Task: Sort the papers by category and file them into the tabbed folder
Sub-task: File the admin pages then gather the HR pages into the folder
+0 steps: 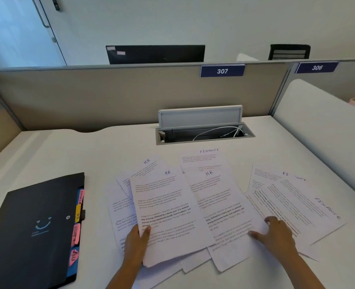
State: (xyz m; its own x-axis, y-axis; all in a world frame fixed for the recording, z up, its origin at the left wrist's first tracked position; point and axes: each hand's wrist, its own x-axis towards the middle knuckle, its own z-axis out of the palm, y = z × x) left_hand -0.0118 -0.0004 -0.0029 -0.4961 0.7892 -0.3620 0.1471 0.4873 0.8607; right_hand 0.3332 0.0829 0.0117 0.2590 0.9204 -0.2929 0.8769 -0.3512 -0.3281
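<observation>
Left hand: the left hand (136, 243) is gripping the near left edge of a white printed sheet headed "HR" (164, 213), thumb lying on top of the page and the other fingers tucked underneath, out of sight.
Right hand: the right hand (276, 232) is resting palm down with fingers spread and fairly straight, pressing on the papers; nothing is being clasped in it.
Hands together: they are sitting well apart, with the middle of the paper spread lying between them.
Second HR sheet: another white sheet headed "HR" (218, 203) is lying just left of the right hand, its near right part under that hand's fingertips.
Finance sheets: white pages marked "FINANCE" (310, 207) are fanning out beyond and to the right of the right hand, and one more white "FINANCE" page (203, 159) is lying farther away, beyond both hands.
Loose pile: further white printed sheets (120, 207) are overlapping untidily under and left of the held sheet.
Folder: a black tabbed expanding folder with a pale smiley face on its cover (36, 226) is lying shut, flat on the desk to the left of the left hand, apart from the papers; pink, yellow and blue tabs are sticking out of its right edge.
Desk: a white desk top (68, 155) is carrying everything.
Cable tray: a grey open cable box with white cords (203, 132) is sitting far beyond the hands.
</observation>
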